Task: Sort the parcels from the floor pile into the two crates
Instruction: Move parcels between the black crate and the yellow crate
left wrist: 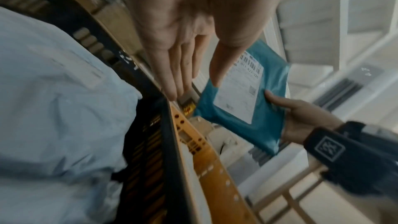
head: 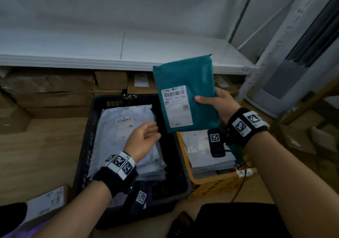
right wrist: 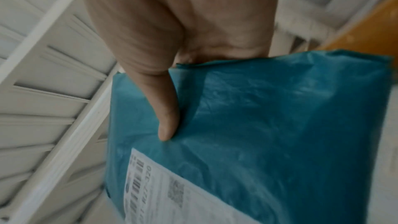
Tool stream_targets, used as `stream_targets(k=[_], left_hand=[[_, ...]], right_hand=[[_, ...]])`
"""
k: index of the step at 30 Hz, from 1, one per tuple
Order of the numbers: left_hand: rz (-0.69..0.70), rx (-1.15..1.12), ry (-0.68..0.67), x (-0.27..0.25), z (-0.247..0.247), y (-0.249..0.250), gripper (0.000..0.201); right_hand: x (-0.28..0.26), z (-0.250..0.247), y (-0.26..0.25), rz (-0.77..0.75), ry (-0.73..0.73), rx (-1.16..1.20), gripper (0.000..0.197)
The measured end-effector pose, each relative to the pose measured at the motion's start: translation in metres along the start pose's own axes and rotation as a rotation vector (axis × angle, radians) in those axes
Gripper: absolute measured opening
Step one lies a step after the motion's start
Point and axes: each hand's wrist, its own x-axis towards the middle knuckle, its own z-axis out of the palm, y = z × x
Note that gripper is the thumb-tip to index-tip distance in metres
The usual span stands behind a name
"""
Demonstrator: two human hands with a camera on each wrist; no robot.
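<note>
My right hand (head: 218, 103) grips a teal plastic parcel (head: 185, 79) with a white shipping label (head: 177, 106), thumb on its front, held upright above the gap between both crates. The thumb (right wrist: 165, 117) presses the teal parcel (right wrist: 269, 125) in the right wrist view. My left hand (head: 145, 136) hovers open, palm up, over the black crate (head: 91, 127), holding nothing; its fingers (left wrist: 172, 74) are straight beside the teal parcel (left wrist: 264, 125). White-grey parcels (head: 124, 136) fill the black crate. The orange crate (head: 185, 157) to its right holds more flat white parcels (head: 207, 151).
A white shelf board (head: 128, 52) runs along the back, with cardboard boxes (head: 55, 91) stored under it. A white metal rack upright (head: 286, 41) stands at the right. A labelled box (head: 45, 203) lies on the wooden floor at lower left.
</note>
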Motion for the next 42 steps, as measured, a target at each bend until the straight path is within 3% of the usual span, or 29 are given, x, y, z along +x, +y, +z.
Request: stream_targets(k=[2, 4, 6, 8, 12, 17, 20, 24, 28, 31, 34, 38, 42], left_hand=[[-0.020, 0.138, -0.131, 0.004, 0.019, -0.013, 0.049], [-0.045, 0.320, -0.255, 0.009, 0.036, -0.022, 0.063], [-0.070, 0.508, -0.389, 0.014, 0.057, -0.026, 0.081], [-0.105, 0.648, -0.494, 0.017, 0.078, -0.026, 0.095], [-0.133, 0.852, -0.529, 0.020, 0.105, -0.027, 0.110], [-0.144, 0.806, -0.521, 0.022, 0.105, -0.034, 0.109], [-0.142, 0.802, -0.513, 0.022, 0.104, -0.035, 0.109], [-0.155, 0.826, -0.504, 0.022, 0.106, -0.033, 0.109], [-0.155, 0.838, -0.498, 0.022, 0.107, -0.032, 0.110], [-0.146, 0.794, -0.500, 0.020, 0.100, -0.028, 0.108], [-0.114, 0.599, -0.444, 0.018, 0.079, -0.019, 0.081], [-0.093, 0.279, -0.200, 0.005, 0.024, -0.007, 0.033], [-0.130, 0.087, 0.045, -0.024, -0.058, 0.001, 0.020]], right_hand=[[-0.004, -0.040, 0.002, -0.035, 0.056, -0.204, 0.030], [-0.009, -0.074, 0.005, -0.048, 0.035, -0.600, 0.022], [-0.013, -0.103, 0.015, 0.035, -0.060, -0.957, 0.025], [-0.016, -0.120, 0.031, 0.167, -0.203, -1.163, 0.025], [-0.013, -0.116, 0.071, 0.332, -0.462, -1.286, 0.019], [0.010, -0.075, 0.127, 0.484, -0.696, -1.408, 0.038], [0.019, -0.058, 0.146, 0.547, -0.762, -1.375, 0.036], [0.023, -0.049, 0.146, 0.585, -0.729, -1.319, 0.030], [0.020, -0.042, 0.128, 0.507, -0.647, -1.300, 0.029], [0.018, -0.037, 0.099, 0.419, -0.536, -1.126, 0.021], [0.017, -0.019, 0.063, 0.290, -0.425, -1.012, 0.018], [0.026, 0.038, 0.026, 0.084, -0.389, -0.920, 0.022], [0.034, 0.130, 0.007, -0.066, -0.465, -0.846, 0.023]])
